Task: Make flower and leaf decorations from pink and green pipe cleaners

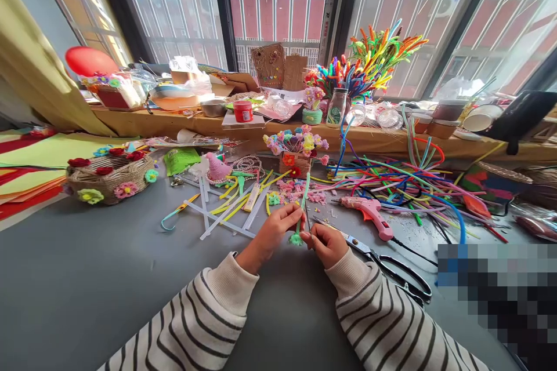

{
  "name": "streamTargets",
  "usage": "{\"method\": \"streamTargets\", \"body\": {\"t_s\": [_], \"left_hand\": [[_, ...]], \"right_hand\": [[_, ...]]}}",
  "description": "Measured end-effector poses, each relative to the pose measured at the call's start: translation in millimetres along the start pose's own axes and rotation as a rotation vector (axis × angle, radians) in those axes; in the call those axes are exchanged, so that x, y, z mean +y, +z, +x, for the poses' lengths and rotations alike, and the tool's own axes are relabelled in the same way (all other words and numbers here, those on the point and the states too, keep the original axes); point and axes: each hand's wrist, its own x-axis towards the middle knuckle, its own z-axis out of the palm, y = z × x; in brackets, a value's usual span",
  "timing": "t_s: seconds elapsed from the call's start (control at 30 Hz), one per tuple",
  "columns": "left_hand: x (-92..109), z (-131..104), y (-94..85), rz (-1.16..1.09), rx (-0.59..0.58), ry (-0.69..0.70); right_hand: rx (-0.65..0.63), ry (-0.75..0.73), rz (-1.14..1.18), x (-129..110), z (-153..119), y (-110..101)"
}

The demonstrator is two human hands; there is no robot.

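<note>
In the head view my left hand point(275, 233) is closed, pinching a mint-green pipe cleaner point(306, 188) that stands upright above the fingers. Below the fingertips a small curled green flower point(296, 239) hangs, apparently on the same piece. My right hand point(329, 243) is closed close beside it, its fingers pinching a thin dark rod point(308, 221) whose kind I cannot make out. The fingertips of both hands nearly touch. Just right of my right hand lie large black-handled scissors point(369, 252), partly hidden by that hand.
A pink glue gun point(369, 214) with its cord lies to the right. Clear glue sticks point(226, 214) and small orange scissors point(180, 207) are at left. Behind stand a flower-filled basket point(296, 165) and loose pipe cleaners point(391, 179). A woven basket point(108, 177) sits far left.
</note>
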Motion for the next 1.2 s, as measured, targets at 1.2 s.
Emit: {"method": "streamTargets", "body": {"t_s": [1.2], "left_hand": [[-1.3,0.6,0.7,0.276,0.023,0.124]], "right_hand": [[-0.072,0.04,-0.036,-5.1,-0.1,-1.8]]}}
